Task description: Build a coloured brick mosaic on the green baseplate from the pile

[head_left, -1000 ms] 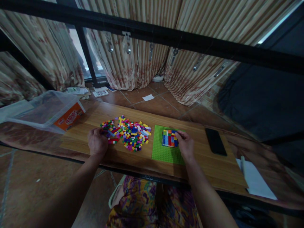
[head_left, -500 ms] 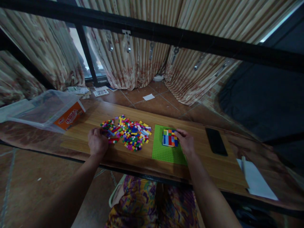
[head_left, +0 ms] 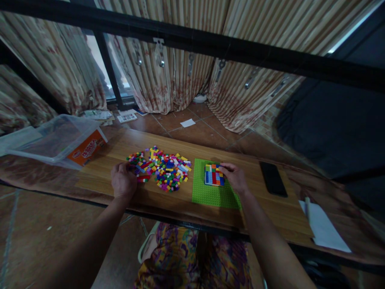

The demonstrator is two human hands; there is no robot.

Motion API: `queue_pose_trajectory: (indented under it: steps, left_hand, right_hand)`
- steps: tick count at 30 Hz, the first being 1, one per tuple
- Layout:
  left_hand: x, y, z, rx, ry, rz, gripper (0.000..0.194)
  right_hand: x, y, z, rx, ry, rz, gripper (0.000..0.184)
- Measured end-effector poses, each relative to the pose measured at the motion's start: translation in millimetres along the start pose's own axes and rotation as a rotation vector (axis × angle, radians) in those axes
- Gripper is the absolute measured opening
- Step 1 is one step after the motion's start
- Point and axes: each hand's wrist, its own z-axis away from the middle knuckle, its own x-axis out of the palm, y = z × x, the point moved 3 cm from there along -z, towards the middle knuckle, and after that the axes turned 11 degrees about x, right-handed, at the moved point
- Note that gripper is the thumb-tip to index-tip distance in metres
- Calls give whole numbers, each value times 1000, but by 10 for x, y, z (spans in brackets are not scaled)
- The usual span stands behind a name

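A small block of multicoloured toy bricks (head_left: 214, 176), with blue, red, white, green and orange showing, sits on a green studded baseplate (head_left: 201, 196). My right hand (head_left: 236, 177) reaches in from the right, its thumb and forefinger closed at a brick on the block's upper right corner. To the left lies a loose heap of small toy bricks (head_left: 170, 170) in many colours. At the heap's left edge rests my left hand (head_left: 122, 179), fingers curled in among the bricks. Its fingertips are hidden, so what it holds cannot be made out.
A clear plastic box (head_left: 57, 140) with an orange label stands at the left end of the wooden board (head_left: 168, 208). Right of the baseplate lies a black phone (head_left: 273, 179). Farther right are white paper (head_left: 327, 230) and a pen-like stick (head_left: 308, 208).
My right hand shifts slightly at the block's upper right corner. My left hand stays at the heap's edge. The whole view slides a little.
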Motion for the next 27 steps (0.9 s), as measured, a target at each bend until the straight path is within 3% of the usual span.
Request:
queue_pose_trajectory:
  steps: [8, 15, 27]
  left_hand:
    - [23, -14, -4, 14, 1, -18, 28]
    - [15, -19, 2, -2, -3, -37, 31]
    - [21, -27, 3, -7, 3, -6, 29]
  right_hand:
    - [-31, -70, -38, -38, -64, 88, 37]
    - [8, -24, -36, 18, -117, 23, 46]
    - [97, -27, -40, -20, -125, 128, 46]
